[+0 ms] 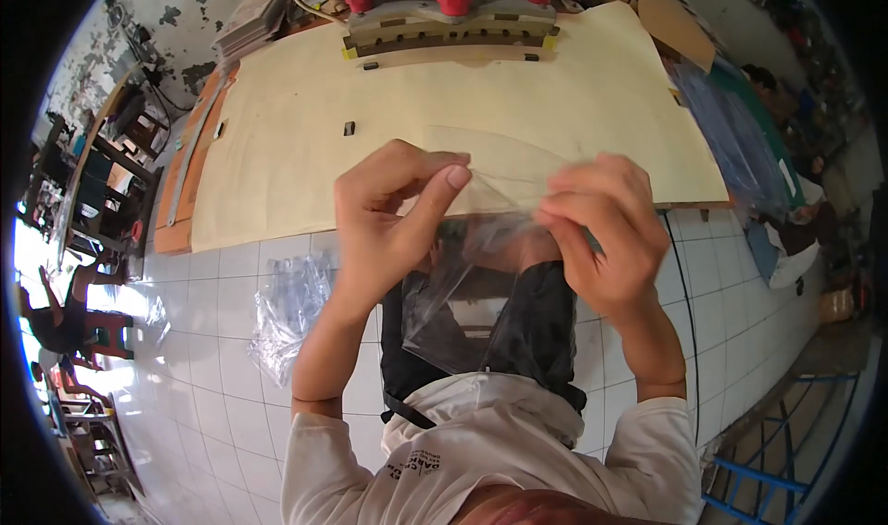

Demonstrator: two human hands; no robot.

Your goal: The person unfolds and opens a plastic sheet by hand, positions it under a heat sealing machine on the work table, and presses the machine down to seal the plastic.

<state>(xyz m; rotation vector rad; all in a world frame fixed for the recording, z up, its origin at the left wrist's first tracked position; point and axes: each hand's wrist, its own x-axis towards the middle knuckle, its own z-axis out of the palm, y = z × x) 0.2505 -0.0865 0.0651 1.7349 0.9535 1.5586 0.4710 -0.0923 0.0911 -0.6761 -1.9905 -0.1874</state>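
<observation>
A clear plastic sheet (462, 294) hangs between my two hands, above my lap and the near edge of the table. My left hand (388, 215) pinches its upper edge between thumb and forefinger. On the other side, my right hand (615, 238) is closed on the sheet with its fingertips, slightly smeared by motion. Part of the sheet spreads forward over the table's cream paper cover (296, 173). Whether it is a single layer or a bag I cannot tell.
A machine with red knobs (453, 0) stands at the table's far edge. Stacked clear sheets (726, 136) lie at the right, a metal ruler (196, 150) at the left. Crumpled plastic (291, 312) is on the tiled floor. A cable (684, 312) runs down the right.
</observation>
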